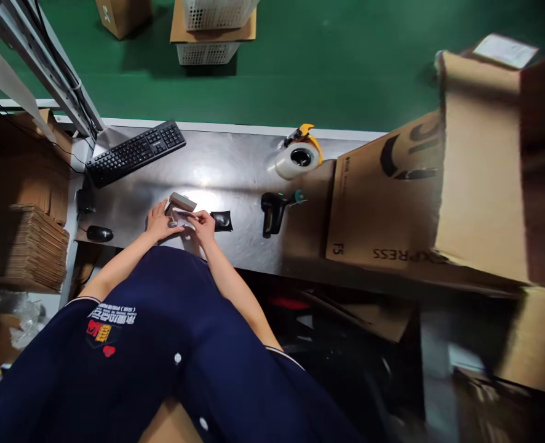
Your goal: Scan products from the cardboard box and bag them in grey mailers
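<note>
1. The person's navy shirt lay nearest the camera, with the forearms reaching past it to the metal bench.
2. Near the bench's front edge, the left hand and right hand worked close together over a small clear packet. The right fingertips pinched its side. The left fingers were spread and curved at its other side; whether they gripped it could not be told.
3. The small grey-white box sat tilted just beyond the packet, beside the left fingers.
4. The black pouch lay just right of the right hand, and the black mouse lay well to the left.
5. The black handheld scanner rested farther right, between the pouch and the large open carton.
6. Beyond these, the black keyboard lay slanted at the left, and the tape dispenser stood with its clear roll beyond the scanner.
7. Farthest, on the green surface, were white perforated baskets and a brown cardboard box.
</note>
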A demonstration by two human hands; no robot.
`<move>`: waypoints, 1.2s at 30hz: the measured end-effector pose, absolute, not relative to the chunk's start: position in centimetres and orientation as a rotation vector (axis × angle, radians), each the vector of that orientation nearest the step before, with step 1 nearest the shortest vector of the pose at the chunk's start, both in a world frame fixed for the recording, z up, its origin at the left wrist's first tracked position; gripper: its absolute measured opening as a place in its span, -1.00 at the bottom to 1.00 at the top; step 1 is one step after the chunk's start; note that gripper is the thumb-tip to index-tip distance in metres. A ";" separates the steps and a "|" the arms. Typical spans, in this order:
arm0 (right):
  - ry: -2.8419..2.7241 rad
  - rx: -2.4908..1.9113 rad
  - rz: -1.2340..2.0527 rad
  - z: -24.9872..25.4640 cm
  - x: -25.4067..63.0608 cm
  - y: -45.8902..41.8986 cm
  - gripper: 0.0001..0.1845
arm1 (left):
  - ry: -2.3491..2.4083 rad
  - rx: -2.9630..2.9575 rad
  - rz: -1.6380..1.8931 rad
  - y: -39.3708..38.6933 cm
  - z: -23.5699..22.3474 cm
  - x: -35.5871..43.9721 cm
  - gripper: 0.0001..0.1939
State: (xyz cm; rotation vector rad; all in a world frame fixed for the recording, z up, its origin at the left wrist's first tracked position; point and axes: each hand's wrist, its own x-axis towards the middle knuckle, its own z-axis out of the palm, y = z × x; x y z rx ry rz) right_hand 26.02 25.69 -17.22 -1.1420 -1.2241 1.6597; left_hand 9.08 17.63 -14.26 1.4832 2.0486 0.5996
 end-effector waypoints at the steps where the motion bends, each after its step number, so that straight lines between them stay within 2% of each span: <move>1: -1.191 -1.139 1.654 -16.9 26.1 25.7 -0.53 | 2.057 1.469 0.597 17.6 -14.3 9.1 -0.56; 5: -1.040 -1.141 1.694 -15.4 26.0 25.8 -0.52 | 2.080 1.451 0.590 17.1 -13.8 9.5 -0.57; 10: -0.959 -1.137 1.855 -13.0 26.2 25.6 -0.55 | 2.174 1.351 0.718 16.3 -9.4 10.0 -0.29; 18: -0.945 -0.981 1.988 -6.4 26.8 25.1 -0.52 | 1.790 1.013 1.082 16.8 -2.4 10.6 -0.63; 22: -0.919 -0.984 2.005 -2.6 27.1 24.8 -0.46 | 1.487 0.752 1.289 16.5 -0.3 10.7 -0.54; 27: -0.932 -0.989 1.997 1.0 26.9 23.8 -0.45 | 1.402 0.624 1.355 14.9 2.4 10.1 -0.48; 36: -1.022 -0.943 1.987 3.3 24.5 21.9 -0.51 | 1.365 0.506 1.467 11.0 5.9 8.9 -0.42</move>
